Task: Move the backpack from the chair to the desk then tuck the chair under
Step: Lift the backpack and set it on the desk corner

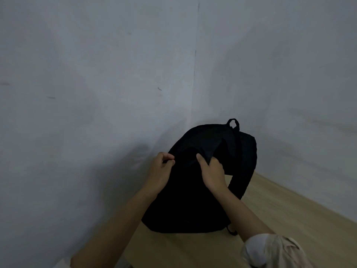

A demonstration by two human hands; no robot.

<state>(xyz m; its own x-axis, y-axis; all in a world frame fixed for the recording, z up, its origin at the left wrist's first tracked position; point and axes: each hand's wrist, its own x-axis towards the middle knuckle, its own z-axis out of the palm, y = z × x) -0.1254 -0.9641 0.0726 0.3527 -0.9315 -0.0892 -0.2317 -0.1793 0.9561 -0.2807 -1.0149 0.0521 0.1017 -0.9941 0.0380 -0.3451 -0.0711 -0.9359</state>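
A black backpack (195,194) stands upright on the light wooden desk (286,215), pushed into the corner where two walls meet. Its carry loop points up at the top right and one shoulder strap hangs down its right side. My left hand (161,172) pinches the fabric at the backpack's upper left edge. My right hand (211,171) grips a fold of fabric near the top middle of the front. The chair is out of view.
Pale grey walls (96,74) close in on the left and behind the desk, meeting at a corner seam just above the backpack. The desk surface stretches out to the right and toward me. A rolled light sleeve (274,250) covers my right upper arm.
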